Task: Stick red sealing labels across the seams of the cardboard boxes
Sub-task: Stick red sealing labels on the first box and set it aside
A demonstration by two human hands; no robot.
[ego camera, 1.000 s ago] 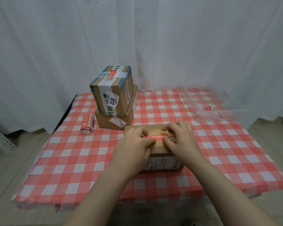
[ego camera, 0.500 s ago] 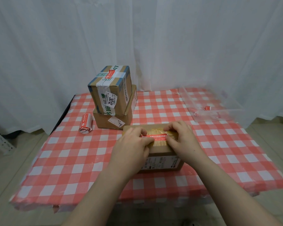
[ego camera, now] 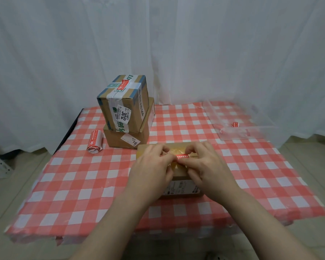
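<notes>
At the near middle of the surface [ego camera: 83, 184], a red-and-white checked cloth, lies a flat cardboard box [ego camera: 178, 180] with yellowish tape along its top seam. The red sealing label [ego camera: 183, 156] lies across that seam, and only a short middle stretch of it shows between the two hands. The left hand [ego camera: 150, 169] has its fingers curled, thumb and forefinger pinching the label's left end. The right hand [ego camera: 208, 166] is curled likewise and pinches the right end against the box top. Together the hands and forearms cover most of the box lid (its near face, with a white shipping slip, stays visible).

Just beyond the box to the far left stand two stacked cartons. The upper carton [ego camera: 124, 104] is turned askew on the lower carton [ego camera: 126, 137] and carries its own red seal [ego camera: 122, 85] over white tape. Left of the stack lies a roll of red labels [ego camera: 95, 142]. At the far right lies a clear plastic bag [ego camera: 251, 131] with a red scrap [ego camera: 235, 124] inside. A white curtain [ego camera: 158, 44] hangs behind.
</notes>
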